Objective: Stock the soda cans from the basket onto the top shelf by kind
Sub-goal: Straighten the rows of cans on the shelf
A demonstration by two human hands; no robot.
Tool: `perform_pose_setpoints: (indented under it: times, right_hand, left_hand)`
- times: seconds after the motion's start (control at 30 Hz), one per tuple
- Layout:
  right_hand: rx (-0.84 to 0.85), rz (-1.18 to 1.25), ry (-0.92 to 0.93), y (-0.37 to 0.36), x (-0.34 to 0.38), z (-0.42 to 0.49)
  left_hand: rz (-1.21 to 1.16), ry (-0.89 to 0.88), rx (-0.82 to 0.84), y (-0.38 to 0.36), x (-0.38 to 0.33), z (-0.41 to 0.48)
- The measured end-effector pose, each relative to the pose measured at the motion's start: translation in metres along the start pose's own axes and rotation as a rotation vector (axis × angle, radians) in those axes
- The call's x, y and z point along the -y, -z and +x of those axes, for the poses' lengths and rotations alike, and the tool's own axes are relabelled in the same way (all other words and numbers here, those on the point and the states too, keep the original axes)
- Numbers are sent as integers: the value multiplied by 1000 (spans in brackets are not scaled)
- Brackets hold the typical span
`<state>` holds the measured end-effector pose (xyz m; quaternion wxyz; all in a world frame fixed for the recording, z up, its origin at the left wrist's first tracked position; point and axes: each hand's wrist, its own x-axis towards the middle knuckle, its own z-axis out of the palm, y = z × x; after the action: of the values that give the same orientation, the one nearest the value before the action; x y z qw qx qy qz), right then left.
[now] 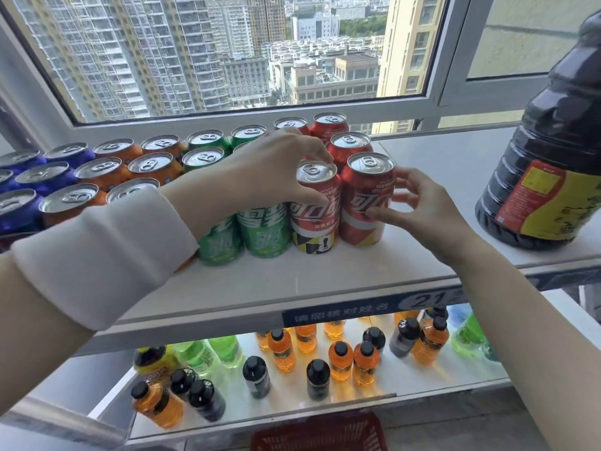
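Cylindrical aluminium soda cans stand upright in colour groups on the smooth white top shelf: blue cans, orange cans, green cans, then red.

The left hand grasps the rim of the red aluminium can with a chequered base from above. The right hand curls round the touching red aluminium can with a white band.

Only the rim of the red plastic mesh basket shows below, and its contents cannot be told. The glazed window is behind.
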<state>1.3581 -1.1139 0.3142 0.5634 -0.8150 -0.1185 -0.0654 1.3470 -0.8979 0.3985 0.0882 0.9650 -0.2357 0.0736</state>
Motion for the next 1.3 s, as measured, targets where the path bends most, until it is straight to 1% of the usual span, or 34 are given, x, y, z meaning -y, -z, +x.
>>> perform_pose_setpoints:
  times: [0.07,0.13,0.23,0.3,0.37,0.43,0.57,0.63,0.73,0.93,1.07,1.3]
  right_hand:
    - [38,-10,-23,3,2,0]
    - [68,-15,-41,9,10,4]
    - [4,8,-19,20,31,24]
    - [-38,-53,17,23,49,47]
    - [-23,-212,78,20,64,74]
    - [47,-419,132,10,75,102]
    - [220,-809,91,-13,84,148]
    - [277,-894,66,-20,85,164]
    - [318,-884,52,-26,83,180]
    - [311,-767,57,-26,75,189]
    - [312,-734,61,-20,78,184]
    - [367,-684,38,-15,81,175]
  left_hand:
    - [8,-9,22,1,1,-1]
    - [-49,-16,5,8,3,-1]
    - [-137,8,-131,23,12,10]
    - [-82,44,-138,32,25,27]
    - [-17,97,-65,37,40,47]
    - [19,145,16,36,54,66]
    - [69,206,170,24,70,98]
    - [59,207,217,16,75,109]
    - [7,194,197,8,81,120]
    - [-39,159,171,11,85,123]
    - [-27,148,151,12,80,122]
    - [-19,139,154,12,76,117]
